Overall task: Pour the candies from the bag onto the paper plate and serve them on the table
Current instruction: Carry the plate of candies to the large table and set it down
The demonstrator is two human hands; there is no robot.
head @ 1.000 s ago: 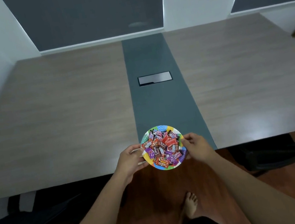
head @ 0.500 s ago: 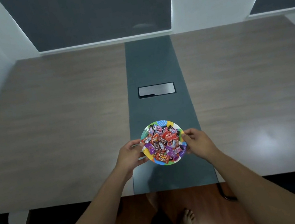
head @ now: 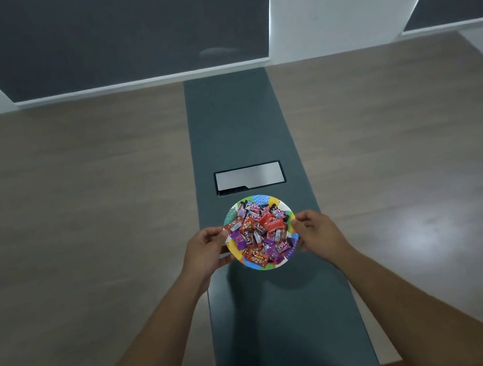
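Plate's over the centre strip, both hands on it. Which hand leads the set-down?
Neither: left hand and right hand grip opposite rims of the paper plate symmetrically. Probably lower with both.

Table point(head: 83, 243) corners beyond the frame; candy point(head: 260, 232) print mostly illegible

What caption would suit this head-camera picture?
Both hands, left hand and right hand, hold a candy-filled paper plate over the table's dark centre strip.

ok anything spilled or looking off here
Nothing stands out. The wrapped candies sit heaped inside the colourful round paper plate, none on the grey-striped wooden table. The left hand and right hand hold it level.
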